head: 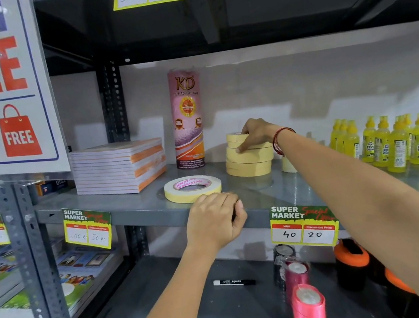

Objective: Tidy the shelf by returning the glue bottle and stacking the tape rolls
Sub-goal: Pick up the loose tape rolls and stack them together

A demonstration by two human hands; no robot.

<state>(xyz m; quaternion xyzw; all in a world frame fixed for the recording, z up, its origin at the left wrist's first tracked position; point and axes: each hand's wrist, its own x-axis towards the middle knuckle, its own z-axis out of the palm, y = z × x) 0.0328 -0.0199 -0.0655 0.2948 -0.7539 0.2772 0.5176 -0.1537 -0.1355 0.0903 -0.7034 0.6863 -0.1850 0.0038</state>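
A stack of several cream tape rolls (249, 162) stands at the middle of the grey shelf (139, 208). My right hand (256, 131) rests on top of the stack, its fingers closed over the topmost roll (235, 137). A single wider tape roll (192, 188) lies flat near the shelf's front edge. My left hand (214, 220) sits just in front of it, fingers curled over the shelf's edge and holding nothing. Yellow glue bottles (400, 143) stand in rows at the right of the shelf.
A tall pink tube of tape (188, 119) stands behind the single roll. A pile of notepads (120, 168) lies at the left. Part of another cream roll (288, 165) shows behind my right forearm. Below are a marker (234, 282), pink ribbon spools (308, 306) and price tags (304, 227).
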